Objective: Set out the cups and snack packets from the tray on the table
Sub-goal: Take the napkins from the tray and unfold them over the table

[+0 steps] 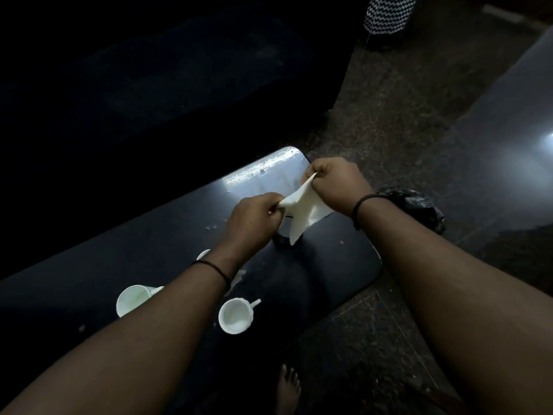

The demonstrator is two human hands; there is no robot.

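Head view, dim light, dark glossy table (149, 259) running from the lower left to a rounded far-right corner that catches a bright reflection.

Left part of the table: a white cup (133, 299) lies on its side, mouth toward the camera, partly covered by the left forearm. Just right of it, near the table's near edge, a second white cup (236, 316) with a small handle pointing right stands upright; inside looks empty. A sliver of a third white rim (203, 253) shows behind the left wrist; cannot tell what it is.

Left hand (251, 218): fingers closed in a pinch on the left corner of a pale packet (305, 209). A thin dark band sits on the wrist.

The packet is held in the air above the right end of the table, stretched between both hands, its lower corner hanging down over a dark object (282, 238) on the table that is too shadowed to identify.

Right hand (335, 182): closed in a fist-like pinch on the packet's upper right corner, dark band on the wrist.

Right of the table, on the speckled floor (389, 115), a crumpled black bag (419, 205) lies just beyond the right wrist. A bare foot (288, 387) shows at the bottom edge.
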